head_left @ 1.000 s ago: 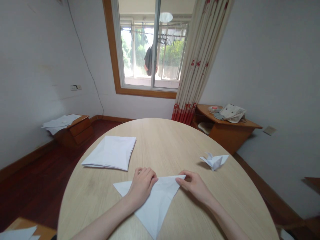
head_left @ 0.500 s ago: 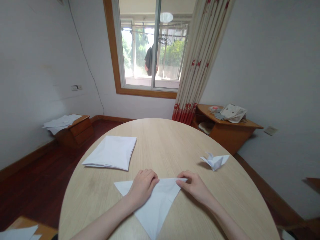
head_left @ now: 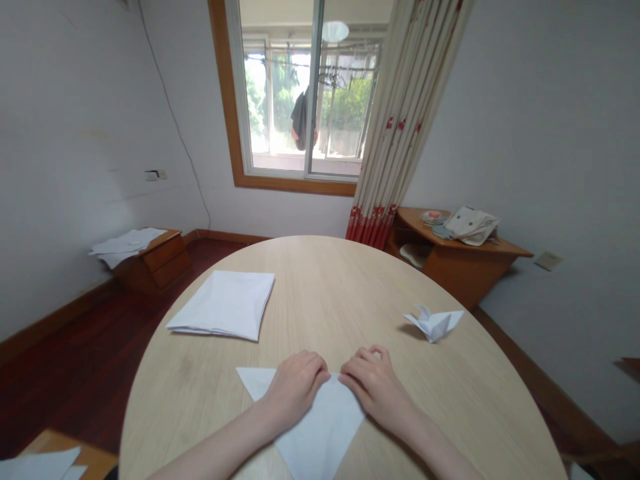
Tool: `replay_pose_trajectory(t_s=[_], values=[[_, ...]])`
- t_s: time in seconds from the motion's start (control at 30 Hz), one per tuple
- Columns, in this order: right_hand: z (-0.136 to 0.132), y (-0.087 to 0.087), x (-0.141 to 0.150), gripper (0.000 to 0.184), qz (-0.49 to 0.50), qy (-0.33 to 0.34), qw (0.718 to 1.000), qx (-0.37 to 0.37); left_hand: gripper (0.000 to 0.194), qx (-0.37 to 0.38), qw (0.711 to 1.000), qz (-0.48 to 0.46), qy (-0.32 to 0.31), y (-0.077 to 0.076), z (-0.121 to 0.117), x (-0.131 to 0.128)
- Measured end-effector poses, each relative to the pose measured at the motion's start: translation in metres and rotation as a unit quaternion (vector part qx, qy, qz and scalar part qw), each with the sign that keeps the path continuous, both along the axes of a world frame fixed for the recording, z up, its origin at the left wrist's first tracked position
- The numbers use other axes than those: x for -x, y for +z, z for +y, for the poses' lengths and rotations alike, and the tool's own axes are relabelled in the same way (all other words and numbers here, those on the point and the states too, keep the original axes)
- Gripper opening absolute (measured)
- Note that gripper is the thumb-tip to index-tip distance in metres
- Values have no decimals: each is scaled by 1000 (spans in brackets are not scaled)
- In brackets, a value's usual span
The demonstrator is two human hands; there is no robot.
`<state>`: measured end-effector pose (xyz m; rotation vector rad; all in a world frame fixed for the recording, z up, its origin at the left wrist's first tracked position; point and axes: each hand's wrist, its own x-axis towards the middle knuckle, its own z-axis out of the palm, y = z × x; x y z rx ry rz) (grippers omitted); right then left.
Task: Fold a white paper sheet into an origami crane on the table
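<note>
A white sheet of paper point(head_left: 320, 427), folded into a triangle, lies on the round table with its long edge away from me and its point towards me. My left hand point(head_left: 300, 383) rests over the left half of that far edge, fingers curled and thumb pressed on the paper. Close beside it, my right hand point(head_left: 370, 383) grips the same edge just right of the middle, thumb against its bent fingers. The triangle's left corner sticks out past my left hand; its right corner is hidden under my right hand.
A stack of white paper point(head_left: 225, 303) lies on the table point(head_left: 330, 287) at the left. A folded paper crane point(head_left: 434, 324) stands at the right. Beyond the table are a small drawer cabinet point(head_left: 163, 260) with papers and a corner desk point(head_left: 465, 257) holding a cloth bag point(head_left: 473, 225).
My right hand has moved left along the far edge, from the triangle's right corner to near my left hand. The paper and my left hand have shifted slightly towards me and right.
</note>
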<state>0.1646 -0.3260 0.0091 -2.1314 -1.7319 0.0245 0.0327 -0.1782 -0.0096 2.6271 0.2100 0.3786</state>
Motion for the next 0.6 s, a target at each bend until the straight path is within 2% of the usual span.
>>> replay_pose_trajectory(t_s=[0.27, 0.4, 0.6], values=[[1, -3, -6, 26, -28, -28, 998, 48, 20, 20, 998, 55, 13, 7, 5, -1], [-1, -6, -11, 23, -24, -31, 998, 58, 28, 13, 996, 86, 22, 11, 11, -2], [-3, -5, -20, 21, -5, -47, 997, 59, 29, 20, 994, 103, 25, 14, 22, -1]])
